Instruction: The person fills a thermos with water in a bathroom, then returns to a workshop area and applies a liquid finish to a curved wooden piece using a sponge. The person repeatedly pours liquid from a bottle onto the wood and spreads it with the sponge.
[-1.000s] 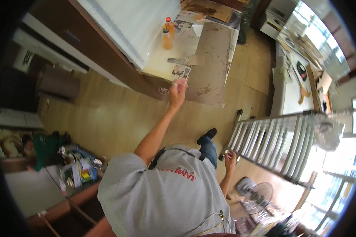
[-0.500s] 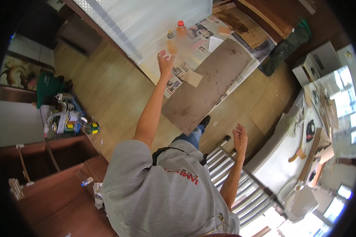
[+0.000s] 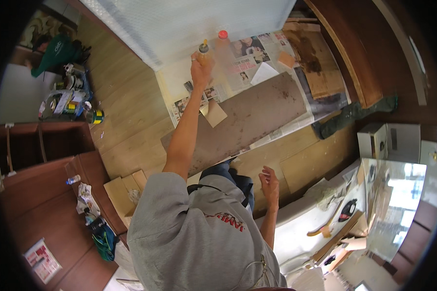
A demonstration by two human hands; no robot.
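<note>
My left hand (image 3: 200, 72) reaches forward, closed round an orange bottle (image 3: 204, 56) with a dark cap and a yellow tip. Behind it is a red-capped orange bottle (image 3: 223, 41), beside a translucent bubble-wrap sheet (image 3: 189, 19). Newspapers (image 3: 243, 60) cover the surface beneath, with a long, stained brown board (image 3: 262, 109) across the front, a small tan square (image 3: 214, 114), a white sheet (image 3: 263, 73) and a small orange-tan block (image 3: 286, 59). My right hand (image 3: 269, 182) hangs below the board's near edge, empty, fingers loosely curled and apart.
Wooden floor (image 3: 301, 165) runs around the surface. Cardboard (image 3: 119, 194) lies by a reddish wooden cabinet (image 3: 48, 213) at left. Tins (image 3: 94, 115) stand beyond. At right are a dark rolled bundle (image 3: 354, 116), a cluttered white worktop (image 3: 310, 247) and a large dark wooden panel (image 3: 354, 58).
My left hand has moved forward and closed on the dark-capped bottle. My view has turned, bringing more wooden panels into sight at right; the metal ladder has mostly left view.
</note>
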